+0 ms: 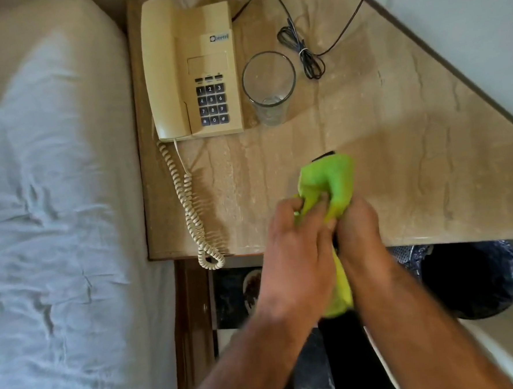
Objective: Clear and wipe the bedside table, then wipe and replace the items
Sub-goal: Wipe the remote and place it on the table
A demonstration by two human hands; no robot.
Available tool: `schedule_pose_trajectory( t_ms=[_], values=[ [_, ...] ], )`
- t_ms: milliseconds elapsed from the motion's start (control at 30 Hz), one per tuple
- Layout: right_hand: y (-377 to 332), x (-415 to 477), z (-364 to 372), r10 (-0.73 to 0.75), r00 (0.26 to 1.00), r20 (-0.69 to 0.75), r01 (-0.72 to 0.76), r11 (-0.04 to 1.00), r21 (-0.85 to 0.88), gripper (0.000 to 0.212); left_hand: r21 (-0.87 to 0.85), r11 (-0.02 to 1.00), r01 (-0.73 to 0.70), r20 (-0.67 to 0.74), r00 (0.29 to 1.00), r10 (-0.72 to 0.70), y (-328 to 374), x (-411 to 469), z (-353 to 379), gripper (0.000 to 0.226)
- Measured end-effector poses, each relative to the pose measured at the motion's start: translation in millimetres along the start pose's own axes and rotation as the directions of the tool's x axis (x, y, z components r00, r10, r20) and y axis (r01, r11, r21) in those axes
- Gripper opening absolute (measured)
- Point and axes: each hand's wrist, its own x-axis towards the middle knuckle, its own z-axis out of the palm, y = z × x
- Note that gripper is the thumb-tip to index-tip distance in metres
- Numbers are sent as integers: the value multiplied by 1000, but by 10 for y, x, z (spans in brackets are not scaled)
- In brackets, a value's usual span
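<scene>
Over the beige marble tabletop [397, 155] edge, our left hand [294, 243] and right hand [359, 233] pinch a soft lime-green cloth [329, 180] around a dark, mostly hidden object, probably light, best gripped mid-length

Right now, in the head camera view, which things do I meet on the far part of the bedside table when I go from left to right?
Telephone → drinking glass → bundled black cable. Nearer to the person, both hands hold the green cloth above the table; I leave it out of the order.
</scene>
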Motion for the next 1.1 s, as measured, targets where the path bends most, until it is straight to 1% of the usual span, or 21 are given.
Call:
schedule_pose_trajectory(
  t_ms=[33,100,133,167,200,267,333,367,400,467,500,567,633,700,800,833,900,933,967,1000,1100],
  values=[
    [91,-103,-7,-8,1000,20,9,1000,-24,40,34,999,27,-7,1000,-27,-21,171,-28,48],
    [284,-265,33,28,993,117,-24,999,-42,38,106,988,111,-32,994,-109,-57,566,-127,43],
    [333,-280,55,30,991,131,-24,998,-50,38,117,981,157,-38,987,-154,-68,725,-179,42],
    [313,-272,98,9,992,126,-1,998,-62,39,92,977,191,-43,981,-187,-69,802,-199,41],
    [261,-179,115,-25,993,111,31,999,-45,38,26,978,206,-41,978,-205,-48,784,-185,39],
    [14,17,165,-73,995,74,71,997,30,38,-119,977,176,-3,984,-177,23,492,-90,36],
    [-231,99,193,-20,999,42,17,996,92,38,-212,972,104,22,995,-102,88,39,-18,41],
    [-280,109,173,34,998,48,-38,996,79,38,-244,966,81,24,997,-78,105,-116,-3,44],
    [-254,91,134,48,998,36,-49,998,42,36,-233,970,65,15,998,-63,88,-148,8,46],
    [-57,-1,38,-20,1000,-1,20,997,-70,35,-86,994,64,-12,998,-65,46,69,-29,43],
    [59,-107,34,-36,999,16,37,996,-77,36,-7,998,69,-27,997,-69,22,239,-54,43],
    [275,-270,62,16,993,118,-11,999,-39,34,90,987,133,-54,990,-129,-2,581,-144,43],
    [351,-254,66,14,990,138,-11,1000,-21,37,85,979,185,-44,982,-182,-33,725,-151,42],
    [224,-106,62,-50,990,135,52,999,-8,36,25,989,148,-17,989,-148,-3,562,-98,40],
    [-5,148,73,-147,988,52,149,988,-34,29,-114,989,95,42,995,-91,47,84,-115,37],
    [-40,199,78,-132,987,90,133,991,-6,31,-142,984,111,70,992,-102,22,-21,-157,37],
    [-70,284,86,-102,973,205,104,995,6,43,-150,976,159,93,985,-146,-63,-71,-297,36],
    [-79,333,88,-120,963,240,134,990,-44,40,-141,975,173,61,984,-166,-117,-34,-382,36],
    [-96,367,94,-159,955,250,191,975,-110,34,-117,977,177,-5,984,-179,-173,30,-463,37],
    [-113,401,107,-214,951,225,255,951,-173,27,-73,982,176,-88,979,-182,-230,113,-539,38],
    [-155,498,126,-336,938,83,346,895,-282,17,146,974,172,-318,941,-118,-434,382,-684,42]
  ],
)
